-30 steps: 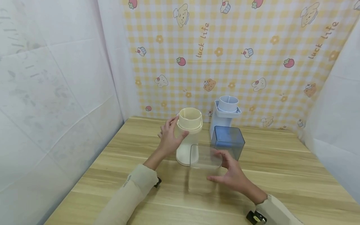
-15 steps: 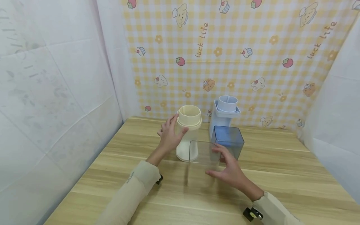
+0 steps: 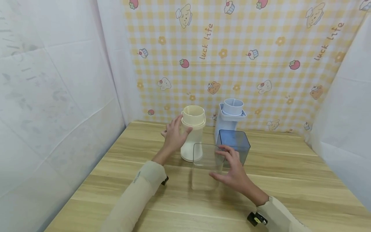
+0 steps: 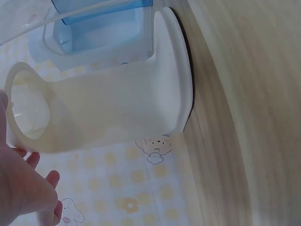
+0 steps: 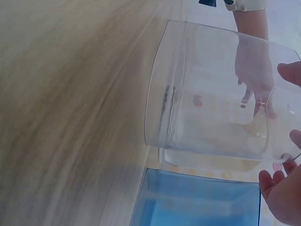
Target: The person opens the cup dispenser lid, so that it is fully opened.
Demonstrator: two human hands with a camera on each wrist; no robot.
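Note:
In the head view my left hand (image 3: 175,137) grips the upper part of a cream plastic stand (image 3: 193,129) that has a round collar on top. The left wrist view shows fingers by the collar end of this stand (image 4: 108,103), its flat base on the table. My right hand (image 3: 235,172) holds a clear, box-shaped plastic container (image 3: 204,167) near the rim, thumb in front and fingers behind. In the right wrist view the container (image 5: 211,94) is see-through, with the left hand visible through it. Whether its bottom touches the table is unclear.
Right behind the clear container stands a tinted blue-grey container (image 3: 239,149). A pale blue stand (image 3: 224,125) with a round collar rises behind it. The wooden table (image 3: 290,180) meets a checked yellow curtain (image 3: 232,71) at the back and white cloth (image 3: 72,80) on the left.
The cream stand has shifted back toward the curtain with my left hand on it. My right hand and the clear container have moved slightly back and left. The blue pieces stay put.

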